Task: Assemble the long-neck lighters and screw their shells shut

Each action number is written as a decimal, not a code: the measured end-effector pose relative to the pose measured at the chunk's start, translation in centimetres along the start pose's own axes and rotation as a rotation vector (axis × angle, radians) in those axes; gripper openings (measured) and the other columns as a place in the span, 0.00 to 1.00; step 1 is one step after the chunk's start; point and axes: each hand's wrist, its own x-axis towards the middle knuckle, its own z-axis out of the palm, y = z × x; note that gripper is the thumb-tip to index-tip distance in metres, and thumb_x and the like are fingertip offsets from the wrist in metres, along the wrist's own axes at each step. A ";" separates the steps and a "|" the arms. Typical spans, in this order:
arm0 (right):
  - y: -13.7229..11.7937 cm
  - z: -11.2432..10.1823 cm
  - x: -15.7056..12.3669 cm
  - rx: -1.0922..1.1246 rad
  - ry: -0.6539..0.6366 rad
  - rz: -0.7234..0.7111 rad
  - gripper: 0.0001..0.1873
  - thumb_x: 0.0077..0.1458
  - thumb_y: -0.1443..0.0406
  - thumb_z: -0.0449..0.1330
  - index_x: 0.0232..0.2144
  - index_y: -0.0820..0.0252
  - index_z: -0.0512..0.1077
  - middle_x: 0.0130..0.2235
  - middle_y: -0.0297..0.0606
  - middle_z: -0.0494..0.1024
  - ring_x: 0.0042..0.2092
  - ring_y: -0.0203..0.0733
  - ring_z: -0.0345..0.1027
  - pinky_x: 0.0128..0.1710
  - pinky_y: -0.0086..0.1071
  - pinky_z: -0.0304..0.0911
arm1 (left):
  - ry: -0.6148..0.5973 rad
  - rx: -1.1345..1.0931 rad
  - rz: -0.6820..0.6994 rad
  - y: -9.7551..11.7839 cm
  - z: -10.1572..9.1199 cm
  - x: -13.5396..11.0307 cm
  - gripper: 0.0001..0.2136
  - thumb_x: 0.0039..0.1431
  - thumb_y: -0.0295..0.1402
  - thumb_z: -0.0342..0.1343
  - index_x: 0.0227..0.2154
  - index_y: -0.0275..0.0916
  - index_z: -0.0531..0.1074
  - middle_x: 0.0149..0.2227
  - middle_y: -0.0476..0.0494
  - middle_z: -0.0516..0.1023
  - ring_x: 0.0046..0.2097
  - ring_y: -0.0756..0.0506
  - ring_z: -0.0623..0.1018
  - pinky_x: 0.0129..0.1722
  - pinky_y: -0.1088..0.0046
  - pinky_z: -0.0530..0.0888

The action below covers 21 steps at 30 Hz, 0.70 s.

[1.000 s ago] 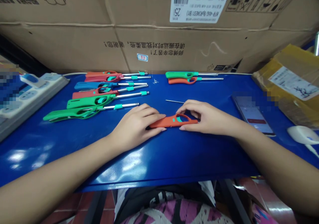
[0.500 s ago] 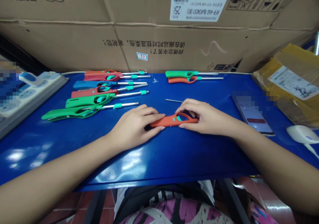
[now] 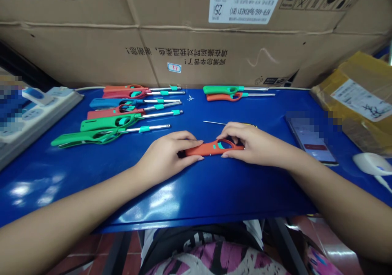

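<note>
An orange long-nosed gas lighter (image 3: 206,148) with a teal trigger lies low over the blue table in front of me. My left hand (image 3: 171,150) grips the end of its handle between thumb and fingers. At the trigger-loop end, my right hand (image 3: 245,142) pinches it; no metal barrel shows there, and the palm hides what may lie beyond. Just behind my right hand is a screwdriver (image 3: 214,123), its thin shaft pointing left and its handle mostly covered by that hand.
Several lighters, including a green one (image 3: 92,137), lie in a row at the left. A green lighter (image 3: 220,89) and an orange lighter (image 3: 223,97) lie at the back. A phone (image 3: 309,138), a white mouse (image 3: 372,163) and a yellow-taped box (image 3: 352,99) are right; a power strip (image 3: 39,109) is left.
Both hands keep their hold on the orange lighter, almost unmoved. A bit of the screwdriver's yellow handle now shows behind my right hand.
</note>
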 end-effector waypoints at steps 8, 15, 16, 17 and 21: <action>-0.6 -0.1 -0.1 -0.145 0.005 -0.050 0.15 0.58 0.62 0.64 0.48 0.59 0.74 0.46 0.42 0.76 0.44 0.45 0.71 0.41 0.36 0.64 | -0.031 0.182 0.054 0.3 -0.2 0.1 0.15 0.65 0.39 0.59 0.52 0.40 0.78 0.46 0.42 0.79 0.45 0.43 0.80 0.43 0.67 0.77; -0.6 -0.1 0.1 -0.346 -0.008 -0.204 0.16 0.60 0.62 0.61 0.49 0.60 0.75 0.50 0.47 0.77 0.48 0.53 0.73 0.48 0.45 0.67 | -0.038 0.522 0.189 0.4 -0.3 -0.1 0.16 0.66 0.38 0.56 0.52 0.37 0.75 0.46 0.41 0.80 0.43 0.42 0.80 0.39 0.67 0.76; -0.6 -0.2 0.0 -0.343 -0.009 -0.211 0.16 0.60 0.62 0.61 0.49 0.60 0.75 0.49 0.47 0.77 0.48 0.53 0.73 0.48 0.45 0.67 | -0.038 0.524 0.196 0.3 -0.3 -0.1 0.16 0.67 0.39 0.56 0.52 0.37 0.74 0.46 0.41 0.80 0.43 0.42 0.80 0.39 0.67 0.75; -0.6 -0.2 0.0 -0.339 -0.009 -0.216 0.16 0.60 0.62 0.61 0.49 0.60 0.75 0.49 0.47 0.77 0.48 0.53 0.73 0.48 0.45 0.67 | -0.041 0.519 0.199 0.3 -0.2 0.0 0.15 0.67 0.39 0.55 0.52 0.37 0.74 0.46 0.41 0.80 0.43 0.42 0.80 0.40 0.67 0.75; -0.7 -0.3 -0.1 -0.320 -0.027 -0.231 0.13 0.63 0.62 0.58 0.46 0.60 0.77 0.45 0.44 0.78 0.46 0.50 0.72 0.48 0.43 0.66 | -0.051 0.434 0.177 0.1 -0.3 0.1 0.14 0.71 0.38 0.50 0.52 0.38 0.73 0.45 0.43 0.80 0.44 0.43 0.80 0.42 0.68 0.75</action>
